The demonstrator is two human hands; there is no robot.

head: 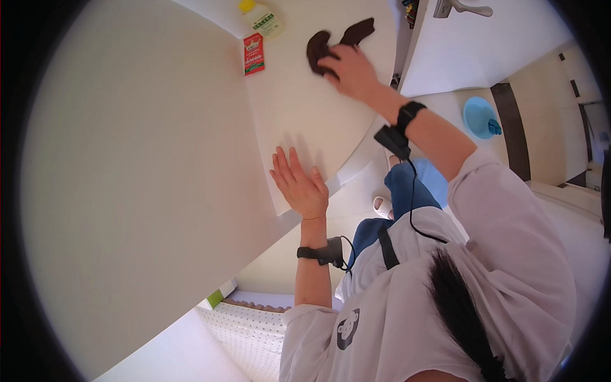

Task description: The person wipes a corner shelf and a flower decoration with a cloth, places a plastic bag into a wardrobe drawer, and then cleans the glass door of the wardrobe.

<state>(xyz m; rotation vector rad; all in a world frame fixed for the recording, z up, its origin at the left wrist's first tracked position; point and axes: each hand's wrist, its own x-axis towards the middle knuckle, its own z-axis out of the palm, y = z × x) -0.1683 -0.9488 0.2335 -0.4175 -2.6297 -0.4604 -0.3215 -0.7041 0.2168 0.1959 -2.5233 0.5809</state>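
Observation:
My right hand is on a crumpled dark brown cloth, its fingers bent over the near part. One end of the cloth sticks out beyond the fingers onto the cream, curved-edged shelf top. My left hand holds nothing. It is palm down at the near end of the same top, fingers extended and thumb apart; whether the palm presses on the surface is hard to tell. At the back stand a clear bottle with a yellow cap and a red packet bearing writing.
A tall cream panel rises along the left side of the top. To the right are a white door with a metal handle and a light blue basin on the floor with a teal cloth at its rim. Dotted white fabric lies below.

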